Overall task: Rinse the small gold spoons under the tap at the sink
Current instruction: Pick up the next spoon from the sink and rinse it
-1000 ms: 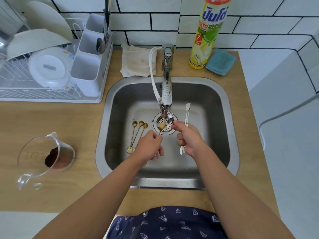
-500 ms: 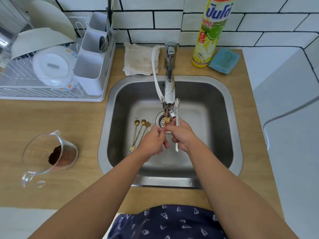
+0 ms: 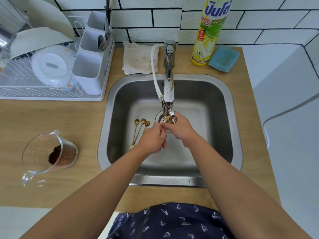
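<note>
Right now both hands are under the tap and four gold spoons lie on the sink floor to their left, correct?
Not quite. The head view shows three gold spoons lying on the sink floor, not four. The rest holds: both the left hand and right hand are under the tap, with the spoons to their left.

Brushed steel sink (image 3: 233, 118), glossy chrome tap (image 3: 169, 66), shiny gold metal spoons (image 3: 140, 128); matt wood-grain counter (image 3: 51, 118), clear glass jug (image 3: 48, 152), rough cloth (image 3: 138, 57), white plastic rack (image 3: 89, 71).

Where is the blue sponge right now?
The blue sponge lies on the counter behind the sink's right corner, beside the yellow soap bottle.
</note>
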`<action>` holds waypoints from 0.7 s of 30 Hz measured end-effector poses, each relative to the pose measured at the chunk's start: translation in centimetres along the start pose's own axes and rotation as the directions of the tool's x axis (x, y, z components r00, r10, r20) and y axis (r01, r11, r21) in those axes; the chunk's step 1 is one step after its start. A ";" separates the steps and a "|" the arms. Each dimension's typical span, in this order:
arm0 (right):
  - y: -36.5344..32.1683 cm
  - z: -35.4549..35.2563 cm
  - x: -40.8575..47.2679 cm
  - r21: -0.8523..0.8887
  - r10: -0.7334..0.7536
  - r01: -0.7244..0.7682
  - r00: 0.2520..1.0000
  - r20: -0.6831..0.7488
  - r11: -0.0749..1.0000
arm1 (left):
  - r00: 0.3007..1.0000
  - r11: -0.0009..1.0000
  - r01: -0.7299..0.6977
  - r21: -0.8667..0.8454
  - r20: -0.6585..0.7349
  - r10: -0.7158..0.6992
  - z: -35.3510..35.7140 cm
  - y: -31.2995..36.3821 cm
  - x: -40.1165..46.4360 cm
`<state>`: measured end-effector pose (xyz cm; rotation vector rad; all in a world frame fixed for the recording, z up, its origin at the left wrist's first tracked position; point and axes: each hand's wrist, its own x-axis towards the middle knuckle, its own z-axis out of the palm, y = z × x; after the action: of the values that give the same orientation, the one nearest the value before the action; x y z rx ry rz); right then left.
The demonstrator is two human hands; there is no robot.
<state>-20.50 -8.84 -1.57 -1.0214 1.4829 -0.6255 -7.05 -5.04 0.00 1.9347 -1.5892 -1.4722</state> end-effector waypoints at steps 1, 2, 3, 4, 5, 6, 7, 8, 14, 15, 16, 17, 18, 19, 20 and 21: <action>0.1 0.0 0.1 0.030 -0.001 0.002 1.000 -0.025 1.000 | 1.000 0.999 -0.008 0.035 -0.002 0.008 0.1 0.0 -0.1; 0.1 -0.1 0.2 0.062 -0.003 0.006 0.999 -0.047 0.998 | 1.000 0.998 -0.013 0.064 -0.006 0.013 0.1 0.0 -0.2; 0.1 -0.1 0.3 0.086 -0.001 0.006 0.998 -0.059 0.996 | 1.000 0.996 -0.015 0.084 -0.008 0.016 0.2 -0.1 -0.4; 0.1 0.0 0.3 0.108 0.019 -0.012 0.998 -0.064 0.994 | 1.000 0.995 -0.015 0.097 -0.006 0.015 0.2 -0.1 -0.4; 0.2 0.0 0.3 0.123 0.046 -0.038 0.997 -0.063 0.992 | 1.000 0.994 -0.010 0.106 -0.006 0.010 0.1 -0.2 -0.4; 0.3 0.1 0.3 0.130 0.072 -0.065 0.996 -0.047 0.989 | 1.000 0.992 0.000 0.122 -0.006 0.001 0.1 -0.2 -0.5; 0.5 0.2 0.2 0.132 0.093 -0.090 0.996 -0.012 0.987 | 1.000 0.989 0.008 0.151 -0.010 -0.007 0.0 -0.3 -0.5; 0.7 0.3 0.2 0.129 0.103 -0.107 0.994 0.036 0.986 | 1.000 0.982 0.012 0.188 -0.016 -0.009 -0.1 -0.4 -0.6; 1.2 0.5 -0.1 0.071 0.089 -0.088 0.996 0.001 0.994 | 0.999 0.953 -0.026 0.301 -0.018 0.033 0.2 -1.0 -1.0; 1.2 0.5 0.1 0.122 0.109 -0.106 0.994 -0.021 0.987 | 0.999 0.952 -0.023 0.305 -0.023 0.032 0.2 -1.0 -1.0; 1.2 0.5 0.2 0.175 0.130 -0.125 0.991 -0.019 0.977 | 0.999 0.953 -0.018 0.304 -0.027 0.028 0.2 -1.0 -1.0; 1.3 0.5 0.1 0.202 0.142 -0.139 0.990 0.002 0.969 | 0.999 0.954 -0.013 0.299 -0.029 0.023 0.2 -1.0 -0.8; 1.4 0.6 0.0 0.196 0.137 -0.140 0.990 0.032 0.971 | 0.999 0.956 -0.005 0.292 -0.031 0.015 0.1 -1.0 -0.8; 1.5 0.6 -0.2 0.158 0.115 -0.124 0.991 0.067 0.980 | 0.999 0.959 0.002 0.285 -0.037 0.009 0.0 -1.0 -0.7; 1.5 0.6 -0.4 0.101 0.090 -0.099 0.992 0.091 0.990 | 0.999 0.960 0.005 0.282 -0.041 0.007 -0.1 -1.1 -0.7; 1.5 0.6 -0.4 0.050 0.076 -0.081 0.993 0.095 0.995 | 0.999 0.959 0.002 0.283 -0.039 0.009 -0.2 -1.1 -0.7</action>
<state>-20.27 -7.67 -2.74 -0.9340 1.4105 -0.5519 -6.19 -4.09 -0.27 2.0927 -1.8707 -1.2517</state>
